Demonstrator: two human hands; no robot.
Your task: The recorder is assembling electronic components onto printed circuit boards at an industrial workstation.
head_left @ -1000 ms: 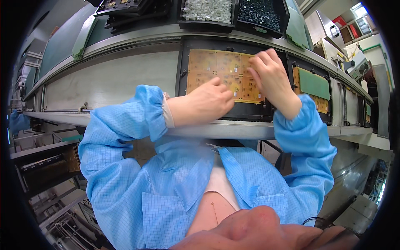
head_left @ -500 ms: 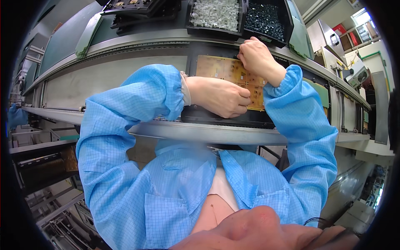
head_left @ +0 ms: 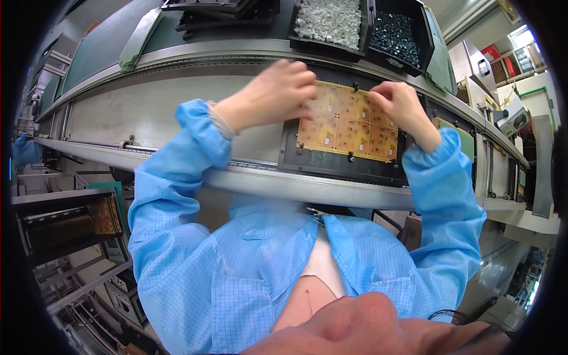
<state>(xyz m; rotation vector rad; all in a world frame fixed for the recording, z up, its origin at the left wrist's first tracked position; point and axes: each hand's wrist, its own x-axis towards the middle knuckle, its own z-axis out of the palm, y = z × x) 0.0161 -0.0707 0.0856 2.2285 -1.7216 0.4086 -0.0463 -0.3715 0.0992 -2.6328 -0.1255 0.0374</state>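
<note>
A yellow-brown circuit board panel [head_left: 346, 127] with rows of small holes and printed marks lies in a black carrier frame [head_left: 290, 151], with small black clips along its edges. My left hand [head_left: 275, 97] is raised beside the panel's far left corner, its fingers curled and smeared by motion, so what they hold cannot be told. Over the panel's far right part, my right hand [head_left: 405, 106] has thumb and fingers pinched together. Anything between those fingertips is too small to make out.
Beyond the conveyor rail [head_left: 195, 59] stand a black bin of white plastic parts [head_left: 328, 23] and a black bin of dark small parts [head_left: 393, 38]. Stacked black trays [head_left: 228, 18] lie to their left. A second carrier with a green board [head_left: 461, 139] sits to the right.
My left hand has lifted off the near part of the panel and moved left and away from me. My right hand has come from the panel's far edge slightly right and nearer.
</note>
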